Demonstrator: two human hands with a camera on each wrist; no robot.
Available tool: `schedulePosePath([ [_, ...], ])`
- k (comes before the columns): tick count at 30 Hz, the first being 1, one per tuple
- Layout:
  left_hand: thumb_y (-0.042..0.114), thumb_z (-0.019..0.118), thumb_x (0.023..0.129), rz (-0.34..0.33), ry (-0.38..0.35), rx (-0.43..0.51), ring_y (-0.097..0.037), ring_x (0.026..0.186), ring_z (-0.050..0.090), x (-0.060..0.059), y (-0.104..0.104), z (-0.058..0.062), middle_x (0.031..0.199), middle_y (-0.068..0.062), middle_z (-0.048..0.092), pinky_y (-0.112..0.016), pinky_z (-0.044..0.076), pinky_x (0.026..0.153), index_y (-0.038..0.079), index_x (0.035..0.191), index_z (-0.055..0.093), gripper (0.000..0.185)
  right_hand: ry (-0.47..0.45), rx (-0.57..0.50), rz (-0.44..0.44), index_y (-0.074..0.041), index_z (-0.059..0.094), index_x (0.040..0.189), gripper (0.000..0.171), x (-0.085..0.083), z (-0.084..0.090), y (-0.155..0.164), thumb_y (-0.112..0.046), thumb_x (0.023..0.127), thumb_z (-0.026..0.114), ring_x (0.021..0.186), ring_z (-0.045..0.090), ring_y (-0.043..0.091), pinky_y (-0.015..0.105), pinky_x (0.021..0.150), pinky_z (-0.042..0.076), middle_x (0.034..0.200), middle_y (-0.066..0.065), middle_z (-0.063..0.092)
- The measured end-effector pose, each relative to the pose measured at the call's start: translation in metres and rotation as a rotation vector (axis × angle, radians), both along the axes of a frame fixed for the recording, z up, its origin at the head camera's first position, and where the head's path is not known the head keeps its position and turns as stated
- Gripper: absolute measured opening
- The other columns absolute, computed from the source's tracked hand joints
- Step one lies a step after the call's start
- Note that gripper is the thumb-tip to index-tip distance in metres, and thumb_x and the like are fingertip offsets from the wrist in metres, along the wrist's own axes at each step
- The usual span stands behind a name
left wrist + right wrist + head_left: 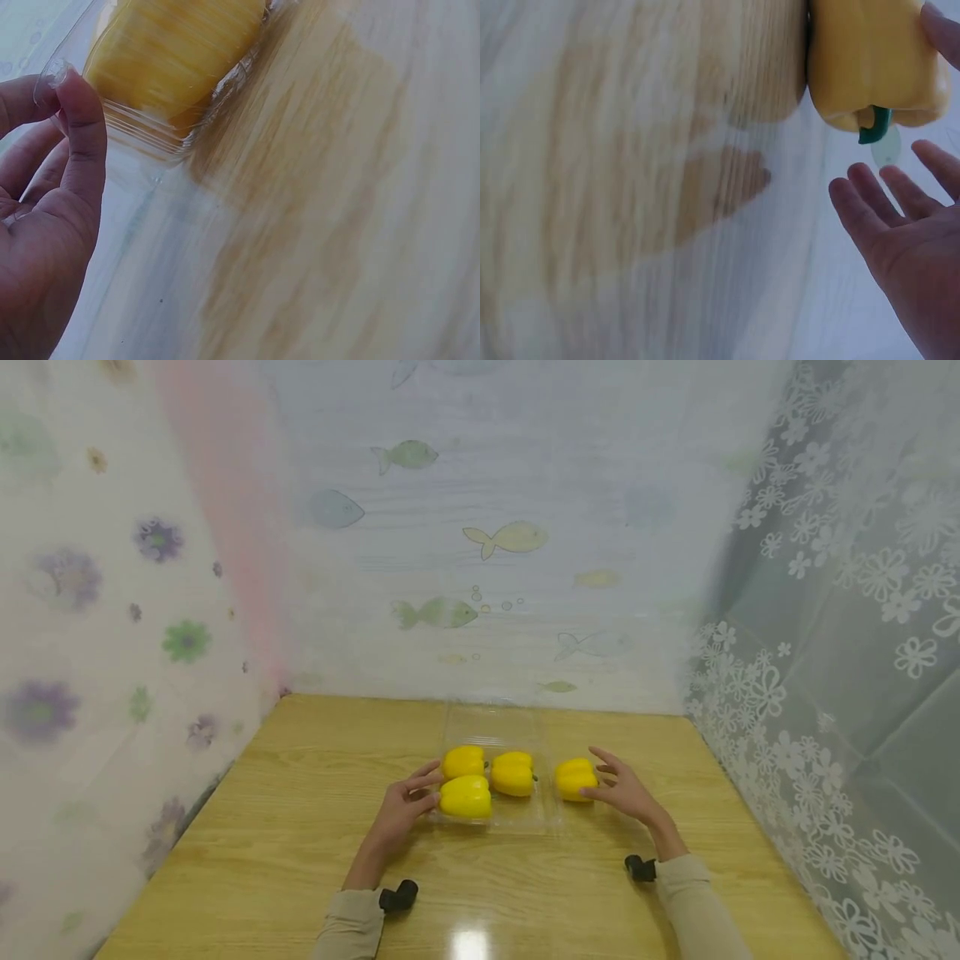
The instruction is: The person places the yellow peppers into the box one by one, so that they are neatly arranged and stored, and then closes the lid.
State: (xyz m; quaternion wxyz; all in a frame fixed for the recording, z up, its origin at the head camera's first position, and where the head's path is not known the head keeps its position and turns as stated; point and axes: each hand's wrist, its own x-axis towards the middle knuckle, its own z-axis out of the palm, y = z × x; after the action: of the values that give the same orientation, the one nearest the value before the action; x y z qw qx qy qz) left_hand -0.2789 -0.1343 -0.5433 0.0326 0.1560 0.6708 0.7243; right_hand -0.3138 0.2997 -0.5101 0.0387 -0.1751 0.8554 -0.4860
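A clear plastic box (517, 818) lies on the table with three yellow bell peppers in it: one at the back left (463, 762), one at the front left (465, 798), one on the right (513, 774). My left hand (401, 810) pinches the box's left rim between thumb and forefinger, plain in the left wrist view, where a pepper (172, 56) shows through the wall. Just right of the box sits another yellow bell pepper (575, 778), its green stem (876, 125) visible in the right wrist view. Spread fingers of my right hand (626, 789) surround its right side, thumb at its front.
The box's ridged clear lid (491, 722) lies folded back towards the far wall. Wood-grain table (300, 827) extends on both sides. A fish-patterned curtain (510, 539) hangs behind, with flowered sheets at left and right. Small black devices (399, 896) sit at both wrists.
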Motion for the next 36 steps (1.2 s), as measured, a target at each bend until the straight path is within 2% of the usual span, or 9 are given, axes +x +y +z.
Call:
schedulePosePath([
  [3, 0.008, 0.067, 0.098, 0.007, 0.0, -0.009, -0.014, 0.117, 0.063, 0.003, 0.001, 0.0, 0.162, -0.013, 0.038, -0.02, 0.054, 0.08, -0.008, 0.133, 0.062, 0.039, -0.017, -0.014, 0.037, -0.002, 0.026, 0.16, 0.084, -0.003, -0.001, -0.004, -0.016, 0.093, 0.075, 0.145, 0.026, 0.056, 0.065, 0.113, 0.031, 0.164, 0.029, 0.019],
  [8, 0.01, 0.067, 0.098, 0.02, 0.003, -0.024, -0.014, 0.117, 0.063, 0.003, 0.002, -0.001, 0.161, -0.013, 0.039, -0.02, 0.054, 0.081, -0.007, 0.132, 0.063, 0.038, -0.015, 0.0, 0.07, 0.002, 0.031, 0.158, 0.079, -0.007, -0.002, -0.008, -0.017, 0.095, 0.074, 0.142, 0.032, 0.055, 0.063, 0.108, 0.04, 0.162, 0.029, 0.026],
  [15, 0.01, 0.067, 0.098, 0.018, -0.004, -0.02, -0.013, 0.115, 0.064, 0.004, 0.003, -0.002, 0.162, -0.012, 0.039, -0.021, 0.055, 0.081, -0.007, 0.133, 0.063, 0.039, -0.014, 0.01, 0.006, 0.003, 0.041, 0.152, 0.073, -0.009, -0.004, -0.013, -0.018, 0.092, 0.077, 0.136, 0.043, 0.054, 0.062, 0.107, 0.042, 0.157, 0.029, 0.037],
  [21, 0.009, 0.066, 0.099, 0.016, -0.003, -0.023, -0.013, 0.115, 0.064, 0.007, 0.003, 0.0, 0.161, -0.014, 0.039, -0.02, 0.055, 0.081, -0.009, 0.133, 0.062, 0.039, -0.018, 0.016, -0.039, 0.002, 0.043, 0.151, 0.074, -0.006, -0.007, -0.016, -0.02, 0.091, 0.079, 0.133, 0.046, 0.054, 0.06, 0.105, 0.045, 0.157, 0.028, 0.038],
  [24, 0.008, 0.066, 0.099, 0.023, 0.0, -0.031, -0.017, 0.117, 0.065, 0.008, 0.003, 0.001, 0.161, -0.014, 0.039, -0.021, 0.055, 0.082, -0.008, 0.133, 0.062, 0.039, -0.023, 0.013, -0.055, 0.001, 0.043, 0.152, 0.074, -0.005, -0.007, -0.017, -0.02, 0.091, 0.079, 0.133, 0.046, 0.055, 0.06, 0.104, 0.046, 0.157, 0.027, 0.038],
  [31, 0.008, 0.066, 0.099, 0.025, -0.001, -0.031, -0.037, 0.131, 0.056, 0.007, 0.003, 0.002, 0.161, -0.013, 0.04, -0.02, 0.054, 0.083, -0.008, 0.133, 0.062, 0.038, -0.017, -0.003, -0.039, 0.002, 0.044, 0.151, 0.073, -0.006, -0.006, -0.018, -0.019, 0.091, 0.079, 0.133, 0.046, 0.054, 0.06, 0.105, 0.046, 0.155, 0.028, 0.041],
  [36, 0.008, 0.065, 0.099, 0.02, 0.01, -0.033, -0.036, 0.13, 0.057, 0.008, 0.003, 0.002, 0.161, -0.014, 0.039, -0.02, 0.054, 0.082, -0.008, 0.133, 0.062, 0.038, -0.032, 0.011, -0.055, 0.002, 0.043, 0.152, 0.073, -0.007, -0.006, -0.018, -0.02, 0.091, 0.078, 0.133, 0.046, 0.054, 0.058, 0.104, 0.047, 0.154, 0.027, 0.042],
])
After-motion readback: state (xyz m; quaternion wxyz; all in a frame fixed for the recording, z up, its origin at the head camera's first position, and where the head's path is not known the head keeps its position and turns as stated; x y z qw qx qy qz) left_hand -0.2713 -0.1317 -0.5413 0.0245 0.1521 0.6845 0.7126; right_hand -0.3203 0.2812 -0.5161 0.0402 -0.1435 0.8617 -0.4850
